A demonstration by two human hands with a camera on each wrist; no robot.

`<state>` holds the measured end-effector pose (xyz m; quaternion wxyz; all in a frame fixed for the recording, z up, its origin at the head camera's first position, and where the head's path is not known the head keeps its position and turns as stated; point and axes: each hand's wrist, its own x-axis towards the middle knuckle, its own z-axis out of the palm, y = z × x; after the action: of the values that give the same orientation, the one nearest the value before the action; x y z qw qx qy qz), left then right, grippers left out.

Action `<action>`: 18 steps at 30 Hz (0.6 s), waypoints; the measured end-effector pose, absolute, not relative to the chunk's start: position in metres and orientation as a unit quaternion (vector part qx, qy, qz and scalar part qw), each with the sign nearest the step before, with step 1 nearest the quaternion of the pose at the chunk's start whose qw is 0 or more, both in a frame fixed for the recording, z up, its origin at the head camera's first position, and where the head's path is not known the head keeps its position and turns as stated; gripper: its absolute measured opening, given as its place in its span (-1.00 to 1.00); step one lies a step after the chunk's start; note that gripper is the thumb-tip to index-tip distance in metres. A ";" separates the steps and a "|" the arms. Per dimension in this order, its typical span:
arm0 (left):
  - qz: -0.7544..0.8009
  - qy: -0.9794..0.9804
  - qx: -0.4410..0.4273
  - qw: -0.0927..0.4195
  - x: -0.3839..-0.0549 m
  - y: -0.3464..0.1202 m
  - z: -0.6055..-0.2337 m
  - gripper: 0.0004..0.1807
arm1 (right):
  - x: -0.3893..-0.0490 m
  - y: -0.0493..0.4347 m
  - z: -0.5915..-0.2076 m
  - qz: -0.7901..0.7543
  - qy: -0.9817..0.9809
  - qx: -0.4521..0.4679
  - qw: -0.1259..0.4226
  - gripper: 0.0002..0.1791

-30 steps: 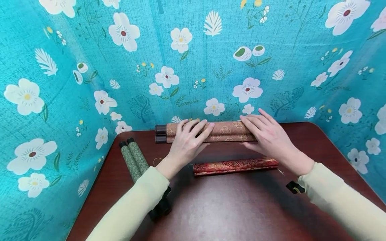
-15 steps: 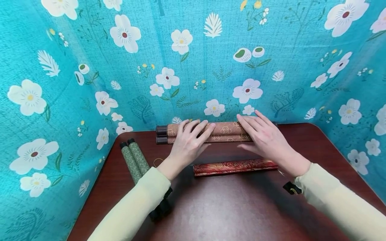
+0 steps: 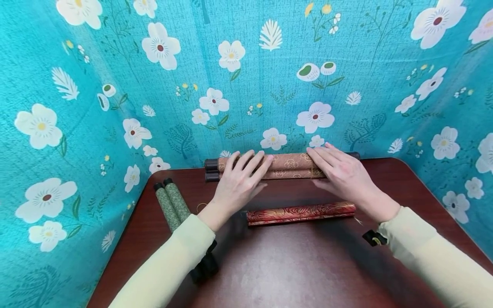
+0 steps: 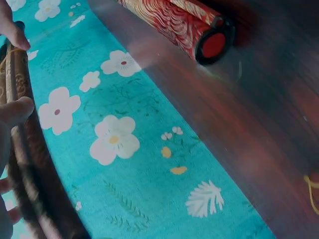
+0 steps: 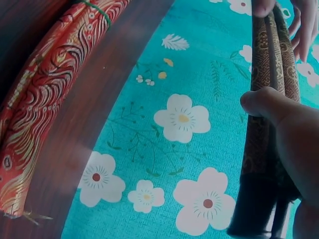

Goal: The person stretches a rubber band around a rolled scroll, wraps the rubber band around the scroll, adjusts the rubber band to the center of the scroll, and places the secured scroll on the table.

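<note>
Here's the brown scroll [image 3: 290, 164], two patterned rolls side by side, held crosswise at the far side of the desk [image 3: 289, 265], right before the blue curtain [image 3: 265, 77]; whether it touches the desk, I can't tell. The left hand [image 3: 239, 184] has its grip pinched on it towards the left, fingers over the top, thumb on the near side. Over on the right, the right hand [image 3: 344, 173] matches that, grip pinched round the other end. Between the hands, a thin cord [image 3: 312, 170] crosses the rolls, and dark end caps [image 3: 212, 164] poke out at the left.

And at the right wrist, a black piece [image 3: 374, 238] bears a curved yellowish mark, too small to make out!

Coming nearer now: the red scroll [image 3: 300, 213], gold-swirled, lies across the desk just this side of the brown one, a green tie [image 5: 102, 15] round it, a pale tassel [image 3: 358, 220] at its right end. Away to the left, the green scroll [image 3: 169, 203] slants across the desk, and the left sleeve [image 3: 165, 261] cuts right over it, hiding its middle. Big white flowers fill the curtain behind.
</note>
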<state>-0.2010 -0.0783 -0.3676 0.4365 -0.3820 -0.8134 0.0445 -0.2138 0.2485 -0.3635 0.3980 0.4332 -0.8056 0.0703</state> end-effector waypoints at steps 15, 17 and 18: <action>0.083 -0.799 -0.383 0.456 -0.205 -0.098 -0.370 -0.23 | -0.213 0.266 -0.357 0.081 -0.806 0.435 0.392 0.16; 0.081 -0.793 -0.386 0.463 -0.206 -0.097 -0.370 -0.29 | -0.213 0.267 -0.356 0.083 -0.808 0.435 0.389 0.15; 0.081 -0.791 -0.388 0.466 -0.207 -0.096 -0.369 -0.32 | -0.213 0.268 -0.357 0.084 -0.808 0.435 0.388 0.14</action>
<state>-0.2067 -0.0961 -0.3691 0.4657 -0.3876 -0.7914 0.0811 -0.2134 0.2677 -0.3565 0.3878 0.4348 -0.8084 0.0842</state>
